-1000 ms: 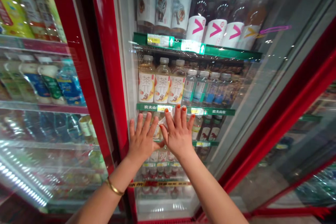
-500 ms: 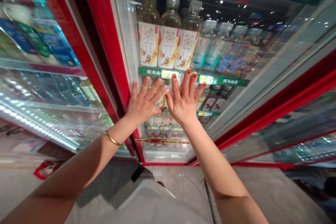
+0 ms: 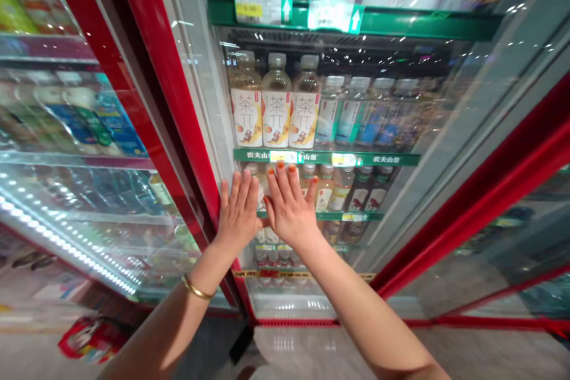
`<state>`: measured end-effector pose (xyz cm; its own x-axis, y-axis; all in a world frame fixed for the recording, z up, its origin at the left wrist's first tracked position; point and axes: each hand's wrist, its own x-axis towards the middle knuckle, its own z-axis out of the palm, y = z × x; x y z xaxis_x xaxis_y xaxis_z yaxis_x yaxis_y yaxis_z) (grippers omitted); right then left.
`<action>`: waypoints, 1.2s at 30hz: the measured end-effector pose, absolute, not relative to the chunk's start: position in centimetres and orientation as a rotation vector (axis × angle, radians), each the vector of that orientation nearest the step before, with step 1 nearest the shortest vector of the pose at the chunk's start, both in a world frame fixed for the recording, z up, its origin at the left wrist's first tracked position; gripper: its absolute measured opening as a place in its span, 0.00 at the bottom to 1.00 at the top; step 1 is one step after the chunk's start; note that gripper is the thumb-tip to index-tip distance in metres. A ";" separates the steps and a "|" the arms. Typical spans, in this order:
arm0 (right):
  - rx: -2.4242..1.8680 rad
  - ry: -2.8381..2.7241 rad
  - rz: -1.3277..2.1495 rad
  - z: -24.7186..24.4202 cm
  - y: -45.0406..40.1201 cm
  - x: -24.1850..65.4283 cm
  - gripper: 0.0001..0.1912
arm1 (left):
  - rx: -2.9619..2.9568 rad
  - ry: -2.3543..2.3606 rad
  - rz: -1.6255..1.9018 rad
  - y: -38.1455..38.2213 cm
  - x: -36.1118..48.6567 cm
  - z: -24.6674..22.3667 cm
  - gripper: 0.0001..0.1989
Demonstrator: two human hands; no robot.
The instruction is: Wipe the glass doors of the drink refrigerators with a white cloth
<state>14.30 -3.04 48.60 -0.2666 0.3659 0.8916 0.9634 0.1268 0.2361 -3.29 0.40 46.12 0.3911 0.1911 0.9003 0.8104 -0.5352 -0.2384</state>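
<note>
Both hands are stretched out before the glass door (image 3: 445,190) of a red-framed drinks cooler. My left hand (image 3: 237,217), above a gold bangle (image 3: 196,288), has its fingers extended and holds nothing. Beside it my right hand (image 3: 291,211), with orange nails, is spread with its back to me and also holds nothing. The thumbs are close together. I cannot tell whether the palms touch the glass. Behind the door, above my hands, stand tea bottles (image 3: 276,113) with white labels, and clear bottles (image 3: 351,116) to their right. A green shelf strip (image 3: 387,159) carries price tags.
A red door frame post (image 3: 164,83) rises at left, another red frame bar (image 3: 467,196) slants at right. A neighbouring cooler's bottles (image 3: 75,107) show at far left. A red packet (image 3: 91,339) lies low at the left. Grey floor (image 3: 303,353) is below.
The view has tilted up, so an upper shelf shows and the bottles sit lower in the picture. My hands appear lower and closer together; both stay open.
</note>
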 end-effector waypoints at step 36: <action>-1.441 -1.075 -0.870 50.8 -1.1 19.3 0.44 | -1.856 -0.654 -1.267 2.1 -1.4 56.0 0.49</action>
<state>19.31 -1.11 50.76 0.3224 0.1522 0.9343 0.9455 -0.0042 -0.3255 -1.41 2.09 55.95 0.3708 -0.0124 0.9286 0.7646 -0.5634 -0.3129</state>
